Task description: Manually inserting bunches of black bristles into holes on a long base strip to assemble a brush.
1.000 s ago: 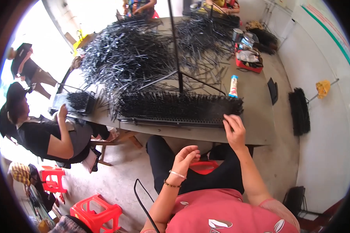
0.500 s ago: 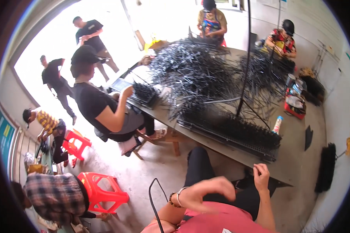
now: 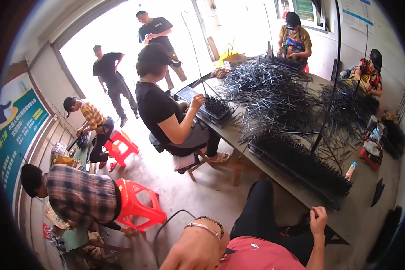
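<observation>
My left hand point(image 3: 194, 248), with a beaded bracelet and a bangle at its wrist, is low in front of me beside my red shirt. Its back faces up and its fingers run toward the lower edge, partly cut off. Past it curves a thin black cord or rod point(image 3: 163, 224). My right hand point(image 3: 318, 219) is raised by the table's near edge, its fingers curled in with nothing visible in them. The nearest thing to it is a long black tray point(image 3: 297, 176) densely set with upright black bristle-like pieces.
A large heap of loose black strips point(image 3: 267, 92) covers the middle of the table point(image 3: 342, 220). A white tube point(image 3: 351, 170) stands near the tray. A co-worker in black point(image 3: 159, 103) sits at the left with a smaller tray point(image 3: 218, 111). Red stools point(image 3: 137, 202) stand on the floor.
The view has turned to the left. My left hand has swung from in front of my shirt down and left. My right hand stays raised by the table edge.
</observation>
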Demonstrator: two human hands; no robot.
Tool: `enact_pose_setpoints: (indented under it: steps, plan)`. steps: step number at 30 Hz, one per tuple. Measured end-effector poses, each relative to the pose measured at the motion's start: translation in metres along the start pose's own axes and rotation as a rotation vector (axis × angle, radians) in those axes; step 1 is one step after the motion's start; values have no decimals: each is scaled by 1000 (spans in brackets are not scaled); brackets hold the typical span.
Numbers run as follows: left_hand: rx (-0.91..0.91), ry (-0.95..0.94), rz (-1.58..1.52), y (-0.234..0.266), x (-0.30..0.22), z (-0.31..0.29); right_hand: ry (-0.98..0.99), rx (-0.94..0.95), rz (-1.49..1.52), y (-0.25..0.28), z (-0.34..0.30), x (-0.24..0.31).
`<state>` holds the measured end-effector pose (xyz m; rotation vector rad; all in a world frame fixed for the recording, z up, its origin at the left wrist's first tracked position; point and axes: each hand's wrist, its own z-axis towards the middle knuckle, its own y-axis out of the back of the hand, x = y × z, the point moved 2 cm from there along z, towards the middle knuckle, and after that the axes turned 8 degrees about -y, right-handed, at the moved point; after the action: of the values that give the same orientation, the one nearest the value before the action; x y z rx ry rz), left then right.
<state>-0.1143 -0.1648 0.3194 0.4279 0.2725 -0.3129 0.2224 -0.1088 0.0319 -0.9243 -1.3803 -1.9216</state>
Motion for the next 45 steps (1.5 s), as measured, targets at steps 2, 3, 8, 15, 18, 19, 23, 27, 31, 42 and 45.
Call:
enact_pose_setpoints:
  steps: [2,3,8,15,18,19,23,27,31,42,45]
  plan:
    - [-35,65,71,3,-7,6,-5,56,23,-3,8,7]
    - [-45,96,106,7,-10,8,27,43,22,-4,12,12]
    - [-49,235,278,45,-18,24,128,52,-19,-13,14,30]
    - [-293,800,989,106,-48,49,-31,87,-102,18,-15,-18]
    - [-682,1191,1684,127,-67,13,-111,91,-109,26,-22,-32]
    - [-553,1283,1856,127,-81,-3,-121,113,-101,24,-25,-36]
    - [-1061,1406,2001,111,-152,-59,-136,185,-132,23,-31,-40]
    - [-806,1980,2360,1,-298,-128,-47,272,-129,18,-19,-25]
    - [-1551,2392,1550,-177,-384,-207,-6,315,-75,22,-13,-15]
    - [-1083,1432,2127,-143,-251,-306,-42,440,17,14,-32,6]
    - [-1058,1502,2079,-135,-226,-322,206,513,343,-6,-4,78]
